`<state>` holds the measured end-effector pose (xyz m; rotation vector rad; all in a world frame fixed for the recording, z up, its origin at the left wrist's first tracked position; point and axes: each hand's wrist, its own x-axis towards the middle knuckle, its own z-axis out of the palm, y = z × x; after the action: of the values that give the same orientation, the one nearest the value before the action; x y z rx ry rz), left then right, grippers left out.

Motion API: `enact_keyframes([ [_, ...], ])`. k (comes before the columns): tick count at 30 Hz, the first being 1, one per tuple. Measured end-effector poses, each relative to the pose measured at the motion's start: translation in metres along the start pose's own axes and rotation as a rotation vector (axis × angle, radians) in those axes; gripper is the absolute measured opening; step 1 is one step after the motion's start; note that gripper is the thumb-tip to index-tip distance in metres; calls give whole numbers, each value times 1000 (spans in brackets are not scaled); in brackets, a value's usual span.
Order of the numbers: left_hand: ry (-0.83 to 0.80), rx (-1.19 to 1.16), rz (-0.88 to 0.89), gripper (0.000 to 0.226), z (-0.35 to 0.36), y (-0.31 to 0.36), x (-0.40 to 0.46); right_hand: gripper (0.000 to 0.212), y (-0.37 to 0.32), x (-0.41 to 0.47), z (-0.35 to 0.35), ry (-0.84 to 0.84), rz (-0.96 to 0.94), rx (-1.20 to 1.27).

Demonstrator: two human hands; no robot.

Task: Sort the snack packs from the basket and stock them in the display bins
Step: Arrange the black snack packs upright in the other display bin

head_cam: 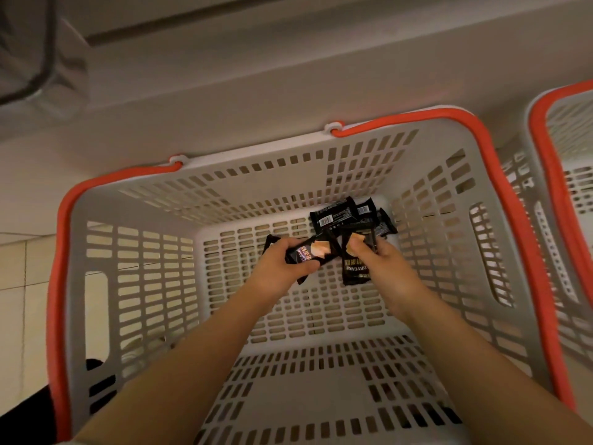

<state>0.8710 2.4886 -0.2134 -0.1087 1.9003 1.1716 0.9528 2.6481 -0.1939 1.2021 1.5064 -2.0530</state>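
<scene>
The floor [19, 268] is pale tile, showing at the left. On it stands a grey slotted basket [138, 284] with a red rim. A second basket [564, 194] of the same kind stands just beside it at the right, against the same pale wall base [256, 101] behind.

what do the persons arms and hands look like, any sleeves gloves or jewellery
Both forearms are bare as far up as the picture shows; no sleeve reaches into view along either arm. The left hand and right hand are ungloved. No watch, bracelet or ring shows on the wrists or fingers that are visible. There are no markings on either.
</scene>
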Motion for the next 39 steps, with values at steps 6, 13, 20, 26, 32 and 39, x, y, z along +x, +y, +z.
enact_keyframes([
  [6,-45,-493,-209,21,27,-5,-14,33,8,3,23,196,141,203],
  [13,-80,-386,-134,30,49,-8,-24,44,26,8,28,257,106,219],
  [20,39,2,-41,28,25,-17,-16,71,31,11,11,244,-222,-491],
  [26,-205,213,92,37,-8,-11,-14,62,29,17,4,-190,-461,-1051],
  [32,69,30,47,14,-5,-20,3,43,32,14,5,-184,-203,-715],
  [39,464,689,-148,56,-4,-50,34,38,37,18,-7,-4,24,-344],
])
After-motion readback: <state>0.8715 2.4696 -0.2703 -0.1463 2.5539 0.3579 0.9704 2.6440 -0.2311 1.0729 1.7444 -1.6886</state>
